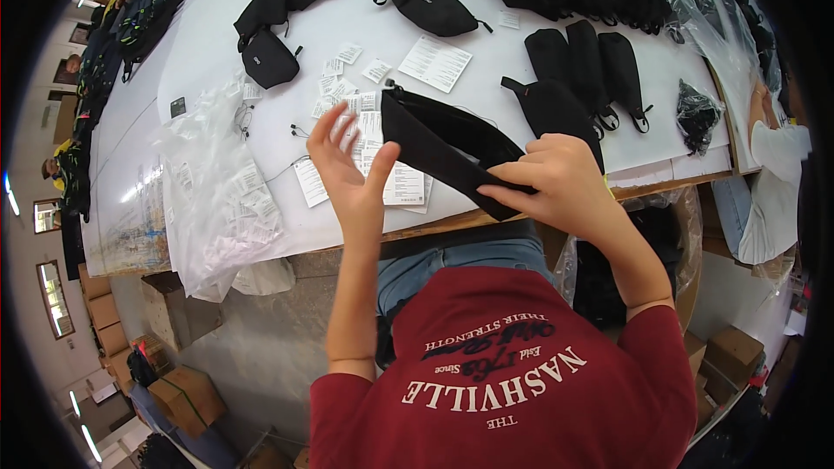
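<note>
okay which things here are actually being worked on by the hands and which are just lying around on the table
In hand:
black pouch, gripped by the right hand
left hand, open beside it
paper tags just behind

Lying about:
finished black pouches
clear plastic bags
cardboard boxes

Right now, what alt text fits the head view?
The right hand grips a flat black fabric pouch over a white table while the open left hand hovers beside it, above scattered white paper tags.
</note>
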